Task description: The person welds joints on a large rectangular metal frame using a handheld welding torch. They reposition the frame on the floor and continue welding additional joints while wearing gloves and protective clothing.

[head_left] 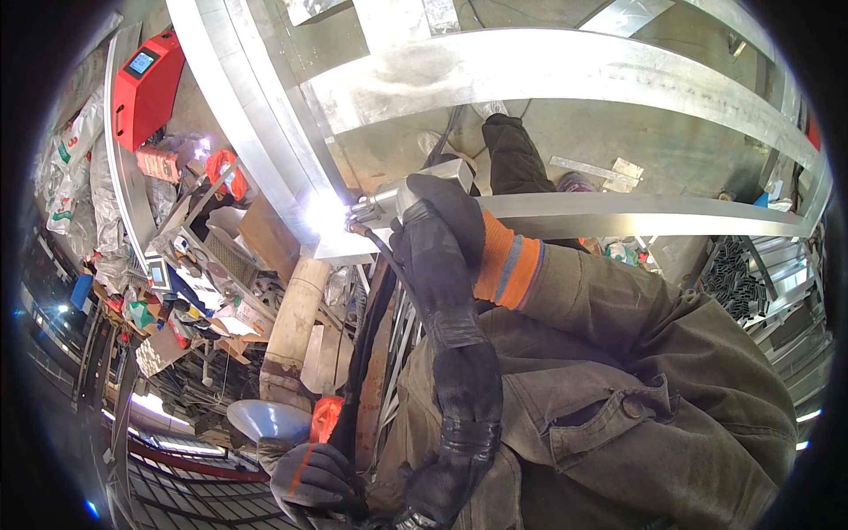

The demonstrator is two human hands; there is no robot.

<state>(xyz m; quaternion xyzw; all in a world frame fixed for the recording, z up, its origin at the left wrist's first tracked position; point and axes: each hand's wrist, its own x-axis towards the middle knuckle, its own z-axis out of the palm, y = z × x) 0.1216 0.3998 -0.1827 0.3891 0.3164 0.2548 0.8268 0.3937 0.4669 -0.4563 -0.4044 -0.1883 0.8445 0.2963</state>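
Observation:
My right hand (446,221), in a dark glove with an orange cuff, is closed round a metal welding torch (382,201). At the torch's tip, a glaring white spot (325,214) lights the corner where silver metal profiles (243,106) meet. A thick black-wrapped cable (464,380) hangs from the torch along my body. Low on the left, my left hand (314,477), in a dark glove with an orange stripe, is closed. What it grips is hidden. Just above it are a pale blue curved shell (269,420) and an orange piece (327,415).
A long curved metal bar (565,66) spans the far side, and another bar (645,212) runs to the right. A red machine with a screen (146,93) stands at far left. Cluttered boxes and scraps lie below it, beside a cardboard-coloured tube (296,309). Another person's dark-clothed leg (514,155) shows beyond the torch.

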